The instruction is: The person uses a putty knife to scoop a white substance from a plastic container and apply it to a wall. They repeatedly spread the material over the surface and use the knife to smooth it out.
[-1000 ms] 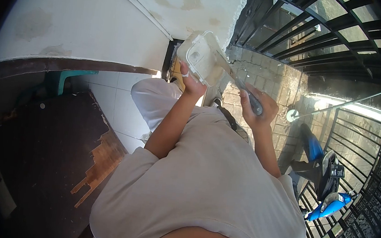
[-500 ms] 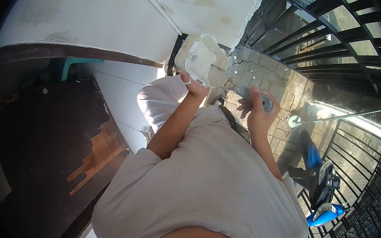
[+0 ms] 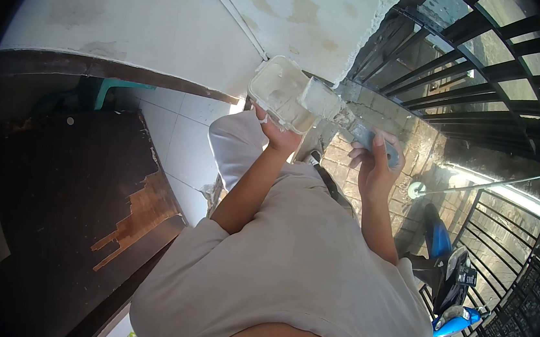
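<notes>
My left hand (image 3: 280, 134) grips a plastic container (image 3: 273, 85) from below, its inside coated with whitish filler paste. In my right hand (image 3: 380, 159) is the grey handle of a putty knife (image 3: 325, 101). The knife's blade, caked with pale paste, reaches left over the container's right rim. My right thumb lies along the top of the handle and the fingers curl beneath it.
Ahead stands a white wall (image 3: 147, 23) with stained patches and a rough edge. A dark door panel (image 3: 54, 187) with torn veneer is at the left. Black metal bars (image 3: 480, 78), a blue motorcycle (image 3: 458, 277) and a green-ended pole (image 3: 477, 179) are at the right.
The container has tilted so its inside faces me more. The putty knife has come up with its blade now plainly visible at the container's rim; my right hand has shifted slightly right.
</notes>
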Available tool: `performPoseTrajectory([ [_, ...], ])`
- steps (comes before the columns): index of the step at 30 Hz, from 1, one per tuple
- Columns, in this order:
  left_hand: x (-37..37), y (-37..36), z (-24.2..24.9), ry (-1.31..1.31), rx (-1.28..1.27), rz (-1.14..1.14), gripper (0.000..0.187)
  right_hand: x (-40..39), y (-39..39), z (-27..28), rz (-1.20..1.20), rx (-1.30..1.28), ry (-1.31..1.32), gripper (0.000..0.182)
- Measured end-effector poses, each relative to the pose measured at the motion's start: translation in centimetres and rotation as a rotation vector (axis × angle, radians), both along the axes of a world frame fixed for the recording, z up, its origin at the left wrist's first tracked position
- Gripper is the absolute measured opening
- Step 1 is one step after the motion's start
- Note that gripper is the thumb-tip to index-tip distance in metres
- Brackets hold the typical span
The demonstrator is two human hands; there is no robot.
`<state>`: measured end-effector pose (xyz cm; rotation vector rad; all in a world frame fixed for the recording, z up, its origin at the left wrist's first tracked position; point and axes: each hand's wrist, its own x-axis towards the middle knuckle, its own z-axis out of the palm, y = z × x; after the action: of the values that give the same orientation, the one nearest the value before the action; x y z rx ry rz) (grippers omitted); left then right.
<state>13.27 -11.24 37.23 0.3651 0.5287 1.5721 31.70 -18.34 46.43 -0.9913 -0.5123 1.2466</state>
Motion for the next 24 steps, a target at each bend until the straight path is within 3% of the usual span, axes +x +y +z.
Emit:
performPoseTrajectory([
  [3,0.3,0.3,1.8,-0.065,-0.078,-0.069,0.076,-0.6,0.4,0.2,0.041,-0.016,-0.127,0.029],
  [11,-0.6,2.2,1.1,-0.078,-0.076,-0.184,0.079,0.2,0.0,1.1,0.19,0.078,0.099,0.037],
  [14,-1.0,2.8,1.8,-0.061,-0.092,-0.246,0.076,0.5,0.7,1.1,0.328,0.094,-0.071,0.035],
  [17,-1.1,4.2,4.0,-0.079,-0.138,-0.317,0.075,0.0,2.0,1.2,0.255,0.168,-0.366,0.036],
  [21,-1.2,5.1,6.2,-0.104,-0.118,-0.386,0.075,0.6,4.4,4.0,0.243,0.2,-0.443,0.039],
  [24,-1.2,6.0,7.1,-0.153,-0.041,-0.433,0.079,1.6,6.9,5.7,0.245,0.359,-0.435,0.044],
])
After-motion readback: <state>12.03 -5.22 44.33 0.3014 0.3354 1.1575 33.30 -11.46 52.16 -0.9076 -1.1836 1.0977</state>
